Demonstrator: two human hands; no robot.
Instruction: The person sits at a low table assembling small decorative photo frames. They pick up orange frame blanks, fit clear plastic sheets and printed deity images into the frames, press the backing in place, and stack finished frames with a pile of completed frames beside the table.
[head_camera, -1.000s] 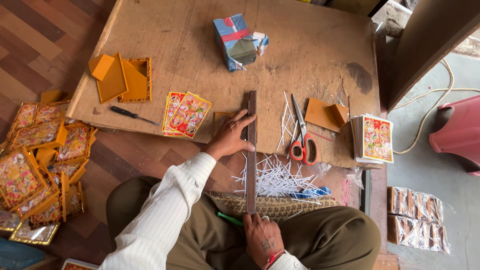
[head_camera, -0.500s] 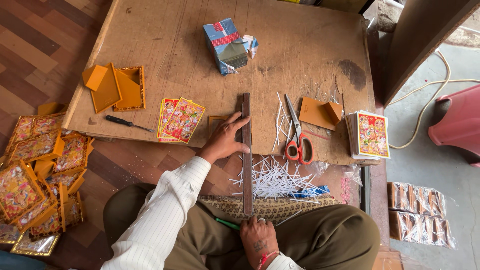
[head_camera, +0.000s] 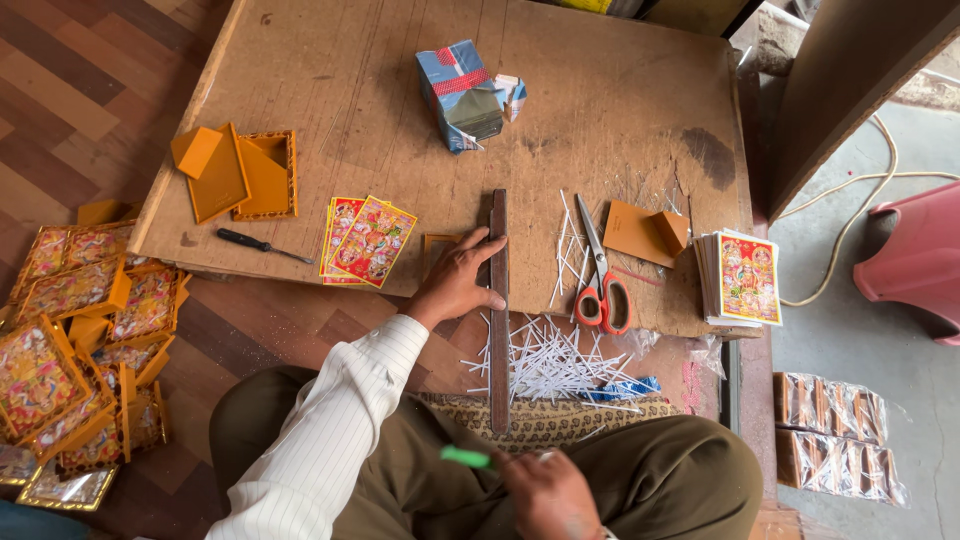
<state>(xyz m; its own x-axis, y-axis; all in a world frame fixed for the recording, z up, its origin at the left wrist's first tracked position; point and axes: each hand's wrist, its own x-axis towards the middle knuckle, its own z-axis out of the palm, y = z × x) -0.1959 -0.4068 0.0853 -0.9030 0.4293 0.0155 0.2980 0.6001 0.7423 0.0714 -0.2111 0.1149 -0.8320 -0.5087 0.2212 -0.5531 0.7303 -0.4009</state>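
Note:
My left hand presses flat on a long dark ruler that lies from the wooden board down over its near edge toward my lap. Under the hand sits a small orange frame. My right hand is low over my lap and holds a green-handled cutter near the ruler's lower end. A heap of thin white paper strips lies beside the ruler.
Red-handled scissors, picture cards, a card stack, orange backing pieces, a black screwdriver and a blue box lie on the board. Framed pictures pile on the floor at left. Wrapped packs lie at right.
My left hand stays on the ruler. My right hand has lowered toward my lap and the green cutter now shows beside it. The view has shifted slightly.

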